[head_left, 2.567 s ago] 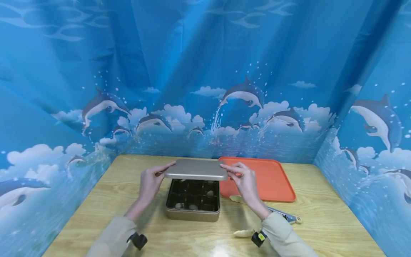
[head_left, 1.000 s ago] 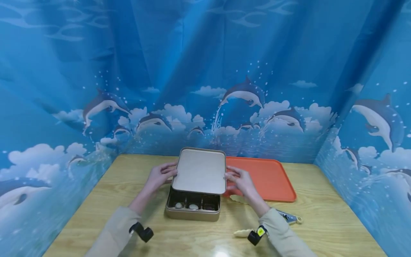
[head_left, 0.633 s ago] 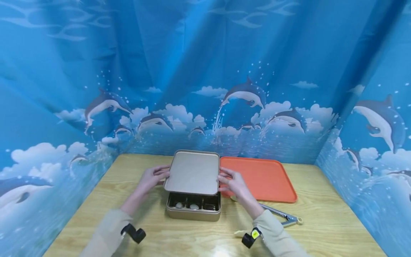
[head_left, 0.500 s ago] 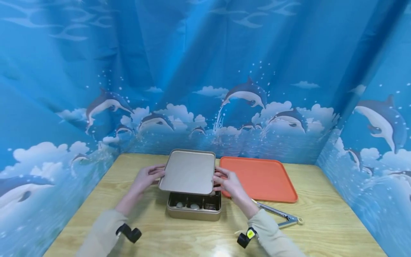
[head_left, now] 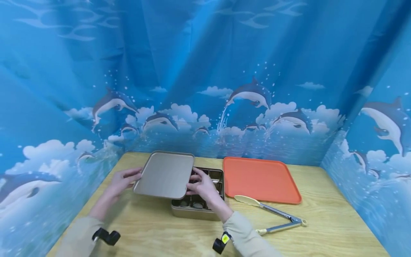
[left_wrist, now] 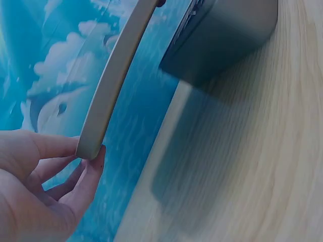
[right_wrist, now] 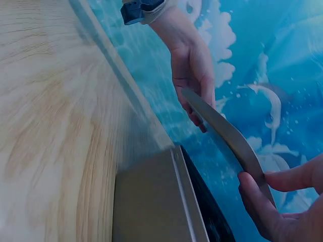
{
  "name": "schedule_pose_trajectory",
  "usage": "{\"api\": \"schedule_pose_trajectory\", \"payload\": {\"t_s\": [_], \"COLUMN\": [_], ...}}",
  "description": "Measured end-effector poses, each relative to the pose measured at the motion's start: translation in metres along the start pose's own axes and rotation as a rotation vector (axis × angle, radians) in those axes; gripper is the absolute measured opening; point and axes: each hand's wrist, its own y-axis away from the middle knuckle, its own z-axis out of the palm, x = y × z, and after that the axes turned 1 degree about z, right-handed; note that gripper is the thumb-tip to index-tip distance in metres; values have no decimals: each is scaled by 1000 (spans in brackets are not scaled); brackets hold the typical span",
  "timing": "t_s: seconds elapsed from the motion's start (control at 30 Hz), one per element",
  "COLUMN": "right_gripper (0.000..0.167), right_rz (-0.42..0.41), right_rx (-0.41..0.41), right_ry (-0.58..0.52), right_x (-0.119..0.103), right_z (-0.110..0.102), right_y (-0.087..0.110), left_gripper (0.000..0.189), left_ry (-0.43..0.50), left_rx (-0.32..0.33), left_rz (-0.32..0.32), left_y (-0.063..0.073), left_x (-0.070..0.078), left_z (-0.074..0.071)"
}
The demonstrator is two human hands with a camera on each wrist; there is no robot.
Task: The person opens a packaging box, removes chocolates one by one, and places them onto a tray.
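Note:
A square metal lid (head_left: 167, 175) hangs above the table, its rimmed inside turned toward the head camera. At its left edge my left hand (head_left: 123, 180) pinches it between thumb and fingertips. My right hand (head_left: 203, 187) grips the opposite edge, and in the right wrist view the thumb and fingers close on the lid's thin side (right_wrist: 227, 133). The lid overlaps the left part of a bronze-coloured metal box (head_left: 196, 214) in the head view. Dark compartments show inside this box, with small pale round pieces in some of them; the lid and right hand hide others.
An orange tray (head_left: 260, 178) lies right of the box. In front of it, metal tongs (head_left: 277, 211) with cream tips lie spread on the wooden table (head_left: 334, 221). A blue dolphin-print curtain (head_left: 205, 71) hangs behind the table and along both sides.
The lid, first held flat over the box, was tipped to show its inside and carried left by both hands. More of the box and the whole tongs now show.

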Motion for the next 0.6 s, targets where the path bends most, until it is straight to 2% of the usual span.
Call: {"api": "schedule_pose_trajectory", "payload": {"t_s": [0.17, 0.37, 0.5, 0.6], "right_gripper": [75, 85, 92, 91], "right_rz": [-17, -32, -31, -31], "right_rx": [10, 12, 7, 0], "right_ry": [7, 113, 183, 241], "right_x": [-1, 1, 7, 11], "right_z": [29, 61, 74, 81], "right_y": [-5, -3, -3, -3], "left_gripper": [52, 54, 54, 54], "left_ry": [-36, -104, -115, -113], "left_rx": [7, 5, -3, -9], "left_rz": [2, -11, -33, -59], "left_y": [8, 18, 25, 28], "left_x": [-11, -24, -32, -37], "left_z": [-22, -45, -55, -60]}}
